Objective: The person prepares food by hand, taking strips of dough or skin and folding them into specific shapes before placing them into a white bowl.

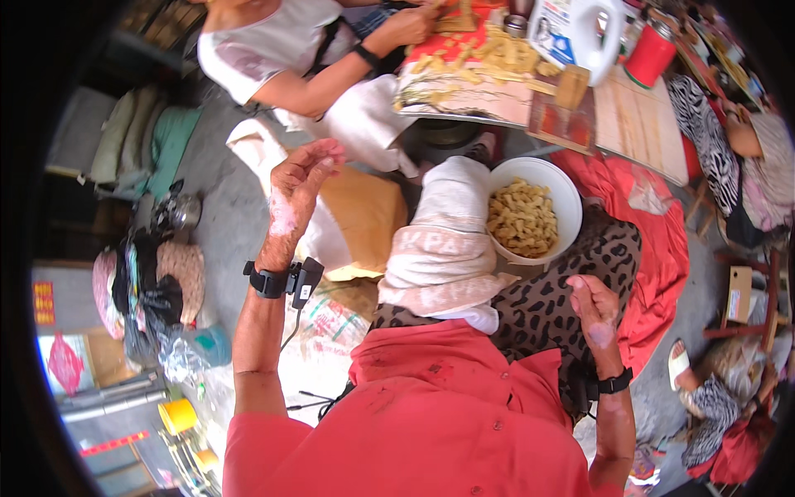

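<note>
My left hand [300, 184] is raised out in front at the left, dusted with flour, fingers loosely curled and holding nothing. My right hand [593, 308] hovers at the right over my leopard-print lap, fingers bent, also with nothing in it. Between them a white bowl [566, 192] full of small yellowish dough pieces [520, 219] rests by a cream towel [442, 240] draped over my knee. My red shirt fills the lower middle.
Another person in a white top works dough strips at a low board [464, 76] at the top, where a white jug [580, 31] and a red cup [649, 55] stand. Red cloth [654, 240] lies right. Sacks, bags and a metal kettle [175, 212] crowd the left floor.
</note>
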### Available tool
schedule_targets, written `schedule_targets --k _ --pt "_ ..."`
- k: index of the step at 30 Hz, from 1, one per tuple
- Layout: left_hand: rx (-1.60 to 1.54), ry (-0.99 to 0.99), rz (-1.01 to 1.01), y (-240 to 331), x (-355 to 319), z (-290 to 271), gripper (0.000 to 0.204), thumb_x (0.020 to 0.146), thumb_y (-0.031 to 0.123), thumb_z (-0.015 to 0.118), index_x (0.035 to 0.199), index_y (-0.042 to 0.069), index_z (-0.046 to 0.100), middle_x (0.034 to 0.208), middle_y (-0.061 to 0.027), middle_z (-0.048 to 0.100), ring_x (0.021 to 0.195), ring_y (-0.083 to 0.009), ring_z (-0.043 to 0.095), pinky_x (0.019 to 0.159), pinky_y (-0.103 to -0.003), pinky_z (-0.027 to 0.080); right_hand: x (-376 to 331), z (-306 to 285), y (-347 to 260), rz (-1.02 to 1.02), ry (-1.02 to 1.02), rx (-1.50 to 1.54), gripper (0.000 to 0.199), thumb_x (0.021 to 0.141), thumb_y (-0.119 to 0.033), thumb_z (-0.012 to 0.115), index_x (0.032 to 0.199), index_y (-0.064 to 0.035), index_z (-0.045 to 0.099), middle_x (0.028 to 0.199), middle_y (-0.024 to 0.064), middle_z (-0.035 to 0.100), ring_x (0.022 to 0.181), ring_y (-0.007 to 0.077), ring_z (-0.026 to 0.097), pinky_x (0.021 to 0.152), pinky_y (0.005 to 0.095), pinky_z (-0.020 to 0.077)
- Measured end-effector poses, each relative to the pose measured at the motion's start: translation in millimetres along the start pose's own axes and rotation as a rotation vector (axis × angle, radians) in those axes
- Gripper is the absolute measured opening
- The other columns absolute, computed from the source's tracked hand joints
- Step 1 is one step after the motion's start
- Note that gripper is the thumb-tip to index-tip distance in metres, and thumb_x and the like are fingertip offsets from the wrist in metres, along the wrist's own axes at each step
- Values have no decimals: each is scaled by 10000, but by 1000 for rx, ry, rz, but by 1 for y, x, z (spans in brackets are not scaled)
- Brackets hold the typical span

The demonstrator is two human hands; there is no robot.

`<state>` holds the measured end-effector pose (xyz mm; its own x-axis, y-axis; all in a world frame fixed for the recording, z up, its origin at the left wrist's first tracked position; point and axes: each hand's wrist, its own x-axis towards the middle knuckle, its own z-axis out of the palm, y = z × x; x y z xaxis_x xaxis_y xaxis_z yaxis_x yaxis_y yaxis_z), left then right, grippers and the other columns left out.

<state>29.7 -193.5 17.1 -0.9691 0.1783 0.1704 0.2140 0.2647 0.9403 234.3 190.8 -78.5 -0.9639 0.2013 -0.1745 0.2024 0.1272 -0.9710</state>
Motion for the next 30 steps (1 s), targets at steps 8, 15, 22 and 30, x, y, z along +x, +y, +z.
schedule_targets --k 8,15,22,30 --pt "92 290 -204 -98 -52 -97 155 839 15 510 944 -21 619 845 -74 655 714 -126 613 618 -248 497 -8 16 -2 -38 -1 -12 210 935 -173 526 917 18 613 594 -22 476 513 31 389 462 179 287" --pt "343 -46 -29 -150 -83 -48 223 798 44 514 981 -23 622 842 -89 657 764 -185 611 725 -293 487 -16 32 -6 -43 2 -53 214 936 -203 523 888 -19 622 565 -50 447 475 17 356 433 172 255" --pt "510 -250 -13 -196 -94 -12 225 808 73 507 977 -20 624 856 -97 655 783 -188 608 733 -299 483 -18 40 1 20 -36 -119 226 932 -229 533 895 -20 611 581 -49 449 483 15 347 439 171 244" --pt "519 -258 -327 -252 -78 -19 224 813 77 512 984 -20 618 856 -93 652 790 -185 606 739 -298 483 -18 58 -11 34 -70 -99 201 921 -179 550 904 9 619 601 -32 474 520 27 390 472 174 283"
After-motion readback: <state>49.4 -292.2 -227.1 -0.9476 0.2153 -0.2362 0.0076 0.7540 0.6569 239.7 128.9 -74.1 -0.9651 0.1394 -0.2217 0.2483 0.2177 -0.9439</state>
